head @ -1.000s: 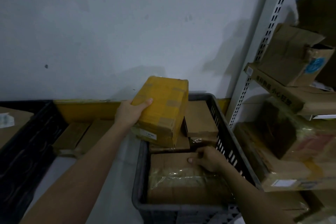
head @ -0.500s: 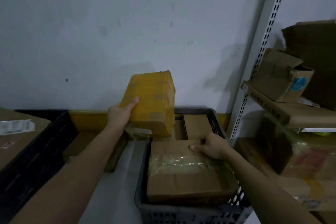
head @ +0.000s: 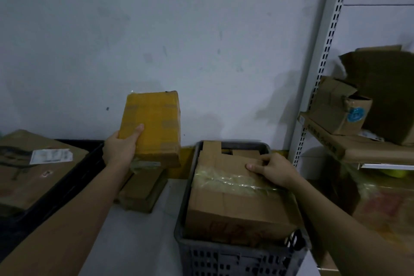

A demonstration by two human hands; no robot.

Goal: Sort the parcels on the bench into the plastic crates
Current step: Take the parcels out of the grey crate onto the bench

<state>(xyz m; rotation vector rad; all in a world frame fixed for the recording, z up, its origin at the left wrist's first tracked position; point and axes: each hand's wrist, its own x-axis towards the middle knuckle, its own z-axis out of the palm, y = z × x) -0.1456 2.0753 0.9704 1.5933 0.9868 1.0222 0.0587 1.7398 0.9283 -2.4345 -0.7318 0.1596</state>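
Note:
My left hand (head: pixel 122 149) grips a yellow taped parcel (head: pixel 154 125) by its lower left edge and holds it upright in the air, above the bench and left of the grey plastic crate (head: pixel 237 253). My right hand (head: pixel 272 169) is closed on the far edge of a large brown cardboard parcel (head: pixel 235 204) with clear tape across it, which lies tilted in the grey crate. More brown parcels (head: pixel 226 150) show behind it in the crate. A flat brown parcel (head: pixel 142 190) lies on the white bench below the yellow one.
A black crate (head: pixel 74 184) at the left holds a big brown parcel (head: pixel 24 172) with a white label. A metal shelf upright (head: pixel 318 69) stands at the right, with open cardboard boxes (head: pixel 340 107) on its shelves. A grey wall is behind.
The yellow parcel has been carried left, out from over the grey crate, and turned more upright. My right hand has stayed on the large brown parcel, whose far edge now sits higher.

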